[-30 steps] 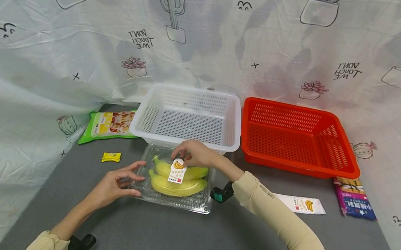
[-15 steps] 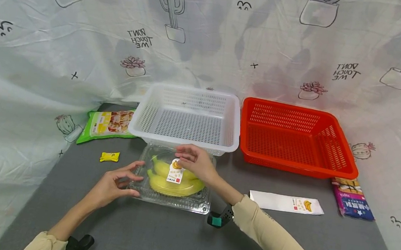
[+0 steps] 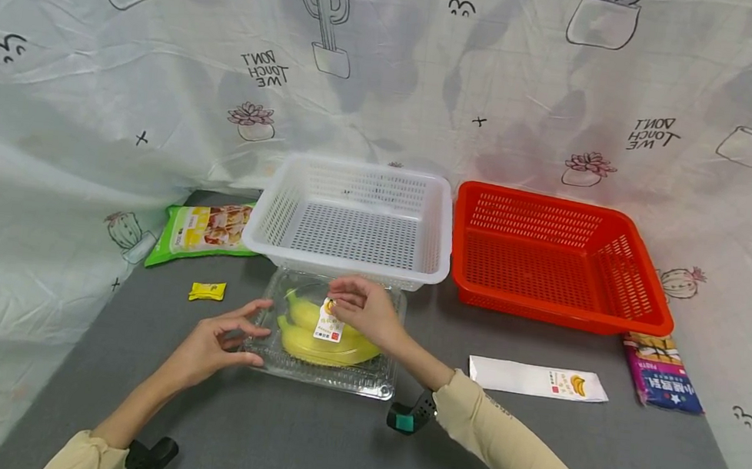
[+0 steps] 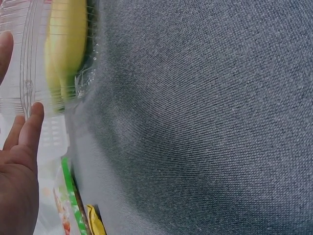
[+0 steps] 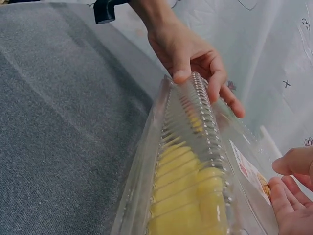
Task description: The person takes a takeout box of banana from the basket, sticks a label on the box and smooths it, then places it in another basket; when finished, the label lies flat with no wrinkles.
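A clear plastic clamshell box with bananas inside lies on the grey table, its lid down. A white label with a banana picture lies on the lid. My left hand rests against the box's left side, thumb toward the near corner and fingers spread along the edge. My right hand is over the lid, and its fingertips touch the label's rounded top and cover part of it. In the right wrist view, the thumb of the right hand stays slightly apart from the fingers on the label.
Behind the box stand a white basket and a red basket. A white paper strip with a banana print lies to the right, near a purple pasta packet. On the left are a green food bag and a small yellow packet.
My right hand has shifted slightly right off the label's middle, then back to its top edge. The left hand and the box have stayed in place.
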Tool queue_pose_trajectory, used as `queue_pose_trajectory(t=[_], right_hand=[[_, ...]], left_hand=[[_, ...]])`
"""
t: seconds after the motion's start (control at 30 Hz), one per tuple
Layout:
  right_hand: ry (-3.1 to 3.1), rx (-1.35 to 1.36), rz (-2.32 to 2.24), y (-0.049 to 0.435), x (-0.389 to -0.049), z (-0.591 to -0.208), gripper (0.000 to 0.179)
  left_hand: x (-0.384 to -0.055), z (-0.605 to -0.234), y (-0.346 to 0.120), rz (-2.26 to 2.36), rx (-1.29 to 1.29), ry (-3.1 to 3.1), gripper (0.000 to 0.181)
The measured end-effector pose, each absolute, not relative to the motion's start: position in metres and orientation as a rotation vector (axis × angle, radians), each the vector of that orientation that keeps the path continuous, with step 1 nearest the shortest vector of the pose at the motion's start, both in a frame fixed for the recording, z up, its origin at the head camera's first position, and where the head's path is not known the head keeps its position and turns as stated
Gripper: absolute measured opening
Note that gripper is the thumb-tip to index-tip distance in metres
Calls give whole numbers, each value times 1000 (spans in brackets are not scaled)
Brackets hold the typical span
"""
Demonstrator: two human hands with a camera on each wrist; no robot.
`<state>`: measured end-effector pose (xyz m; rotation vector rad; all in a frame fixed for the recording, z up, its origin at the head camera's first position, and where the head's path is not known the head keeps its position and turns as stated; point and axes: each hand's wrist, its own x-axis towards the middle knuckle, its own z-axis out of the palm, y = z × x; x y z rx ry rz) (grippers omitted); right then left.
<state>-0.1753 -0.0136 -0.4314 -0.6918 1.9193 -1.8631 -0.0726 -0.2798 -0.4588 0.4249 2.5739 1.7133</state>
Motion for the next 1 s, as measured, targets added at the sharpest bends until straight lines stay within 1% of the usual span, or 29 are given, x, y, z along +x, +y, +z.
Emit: queue_pose_trajectory(t=[0.27,0.43,0.7,0.83,1.0], right_hand=[[1902,-686,-1812,-12,-168,-427,35],[1841,-640,-1825,-11,-163,-427,37],[1763,-660,-1788,-8,-150,-425,36],[1684,-702,-1748,-6,-143,-425,36],[1607,-828,-1675,1,-135,-423,34]], left_hand=[[-74,-460,-281,1688,465,2609,42],[-75,-458,-281,1696,443,2591,43],[-74,-457,-281,1677,414,2594,43],[-73,-458,-280,1683,400,2593,43],[-72,-460,-280,1693,388,2588,44]])
